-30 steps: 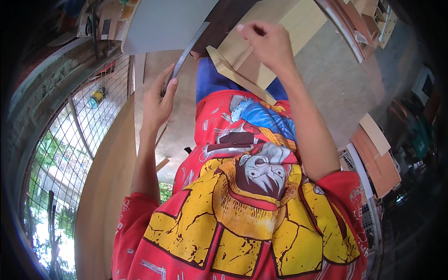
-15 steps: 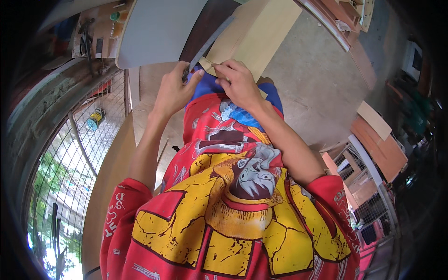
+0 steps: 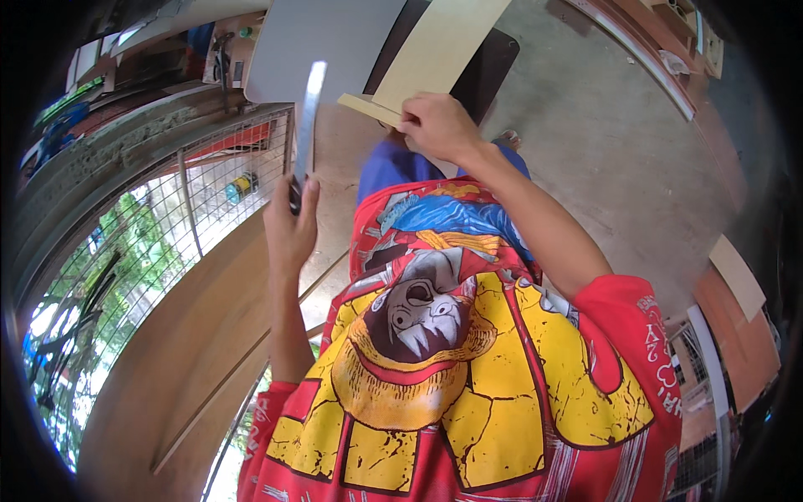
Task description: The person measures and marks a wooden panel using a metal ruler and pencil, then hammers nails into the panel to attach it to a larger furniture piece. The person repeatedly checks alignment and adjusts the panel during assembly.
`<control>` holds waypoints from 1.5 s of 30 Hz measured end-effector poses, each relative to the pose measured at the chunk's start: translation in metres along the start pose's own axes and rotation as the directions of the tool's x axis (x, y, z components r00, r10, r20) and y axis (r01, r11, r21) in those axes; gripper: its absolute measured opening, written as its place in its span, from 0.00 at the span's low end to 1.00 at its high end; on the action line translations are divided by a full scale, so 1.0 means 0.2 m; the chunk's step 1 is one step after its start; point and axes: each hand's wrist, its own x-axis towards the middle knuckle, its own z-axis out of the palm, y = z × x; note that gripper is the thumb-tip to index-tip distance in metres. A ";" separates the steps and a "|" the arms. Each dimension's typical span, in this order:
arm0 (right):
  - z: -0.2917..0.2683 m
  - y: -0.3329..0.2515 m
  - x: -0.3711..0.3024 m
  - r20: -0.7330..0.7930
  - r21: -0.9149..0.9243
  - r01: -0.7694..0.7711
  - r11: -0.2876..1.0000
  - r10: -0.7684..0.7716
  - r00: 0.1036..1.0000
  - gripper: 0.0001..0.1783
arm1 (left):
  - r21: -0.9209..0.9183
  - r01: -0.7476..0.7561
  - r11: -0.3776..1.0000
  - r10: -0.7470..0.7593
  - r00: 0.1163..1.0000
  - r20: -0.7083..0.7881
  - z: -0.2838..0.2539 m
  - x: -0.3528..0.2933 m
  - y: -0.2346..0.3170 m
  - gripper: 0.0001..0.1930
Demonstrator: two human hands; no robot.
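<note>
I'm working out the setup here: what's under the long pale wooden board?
A dark brown panel shows past both long edges of the pale wooden board; what lies directly beneath is covered.

A pale wooden board (image 3: 443, 46) is carried by a dark surface (image 3: 487, 67), which is left showing on both sides; the grey floor (image 3: 585, 142) is seen below.

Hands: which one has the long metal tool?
The left hand, holding the metal tool by its dark end; the right hand is at the pale wood strip.
</note>
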 end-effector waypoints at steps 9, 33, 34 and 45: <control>-0.18 -0.22 -0.68 0.186 0.855 -0.149 0.496 -0.025 0.982 0.40 | -0.113 -0.268 0.957 0.290 0.846 0.447 0.22 -0.13 0.45 0.26; 0.21 -0.18 -1.83 -0.514 0.244 -0.828 0.506 0.791 0.332 0.27 | 0.027 -0.732 0.681 0.710 0.668 0.222 1.15 0.61 0.37 0.10; 0.29 -0.12 -1.86 -0.505 0.286 -0.821 0.495 0.806 0.309 0.28 | 0.007 -0.731 0.682 0.714 0.668 0.208 1.14 0.61 0.36 0.12; -0.07 0.56 -1.99 -0.386 0.045 -0.870 0.491 0.812 0.439 0.29 | 0.044 -0.675 0.736 0.676 0.736 -0.015 1.03 0.77 0.18 0.14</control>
